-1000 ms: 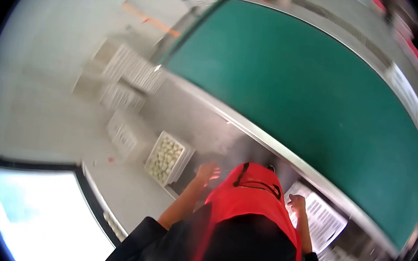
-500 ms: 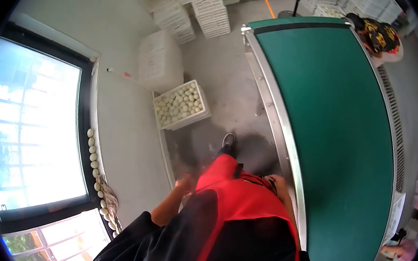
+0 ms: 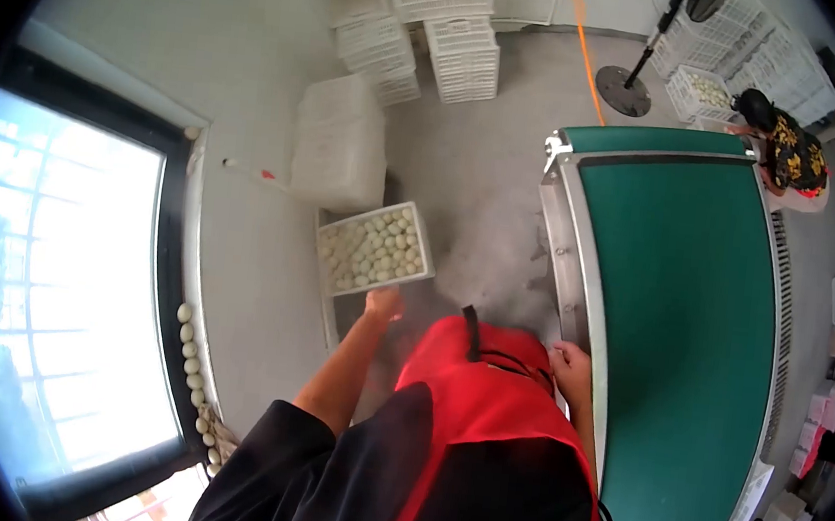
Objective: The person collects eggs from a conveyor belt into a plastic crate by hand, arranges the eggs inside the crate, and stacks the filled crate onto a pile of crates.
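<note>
My left hand (image 3: 385, 304) hangs with its fingers loosely curled in, and nothing shows in them. Just beyond it in the view stands a white plastic crate (image 3: 428, 246) filled with pale eggs (image 3: 379, 247); I cannot tell whether hand and crate touch. My right hand (image 3: 570, 364) is low at my right side, between my red apron (image 3: 495, 399) and the metal side rail (image 3: 593, 267) of a green conveyor belt (image 3: 686, 286). Its fingers are bent and partly hidden, so whether it holds anything is unclear.
White crates (image 3: 460, 59) are stacked at the back wall. A round black stand base (image 3: 623, 91) and an orange cable (image 3: 585, 51) lie beyond the conveyor. A person (image 3: 795, 151) leans at its far right corner. Eggs (image 3: 190, 349) line the window ledge at left.
I have moved forward, so the egg crate and the conveyor's far end appear nearer. My left arm has swung forward towards the crate. My right hand stays by my side.
</note>
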The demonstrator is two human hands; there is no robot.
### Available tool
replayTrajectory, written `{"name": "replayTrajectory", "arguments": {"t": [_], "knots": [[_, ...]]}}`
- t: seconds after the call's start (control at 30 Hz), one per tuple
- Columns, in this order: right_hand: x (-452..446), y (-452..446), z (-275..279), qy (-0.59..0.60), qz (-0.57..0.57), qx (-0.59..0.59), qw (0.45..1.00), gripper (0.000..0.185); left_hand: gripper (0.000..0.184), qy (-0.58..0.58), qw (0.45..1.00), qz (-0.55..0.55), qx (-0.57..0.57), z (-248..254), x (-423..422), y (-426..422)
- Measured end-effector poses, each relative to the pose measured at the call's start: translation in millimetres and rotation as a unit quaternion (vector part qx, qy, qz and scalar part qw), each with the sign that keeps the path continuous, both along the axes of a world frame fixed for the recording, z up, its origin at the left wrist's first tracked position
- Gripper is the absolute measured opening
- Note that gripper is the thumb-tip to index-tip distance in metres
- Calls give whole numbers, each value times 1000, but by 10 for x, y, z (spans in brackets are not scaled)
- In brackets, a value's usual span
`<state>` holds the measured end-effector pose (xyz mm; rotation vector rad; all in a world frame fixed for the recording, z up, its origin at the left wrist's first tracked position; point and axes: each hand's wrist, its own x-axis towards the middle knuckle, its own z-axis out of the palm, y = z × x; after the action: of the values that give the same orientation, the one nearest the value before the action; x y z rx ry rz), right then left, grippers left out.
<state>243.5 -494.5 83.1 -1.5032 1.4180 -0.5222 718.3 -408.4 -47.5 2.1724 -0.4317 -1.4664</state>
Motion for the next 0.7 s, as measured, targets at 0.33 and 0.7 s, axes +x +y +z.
{"name": "replayTrajectory", "arguments": {"t": [0.33,0.7], "knots": [[1028,-1716,530,-167,25,135,976,27,19,-137,940,-312,32,-142,116,-1387],[1807,-3508,525,-167,122,-26,978,23,24,-247,844,-476,1,-247,483,-1056]]}}
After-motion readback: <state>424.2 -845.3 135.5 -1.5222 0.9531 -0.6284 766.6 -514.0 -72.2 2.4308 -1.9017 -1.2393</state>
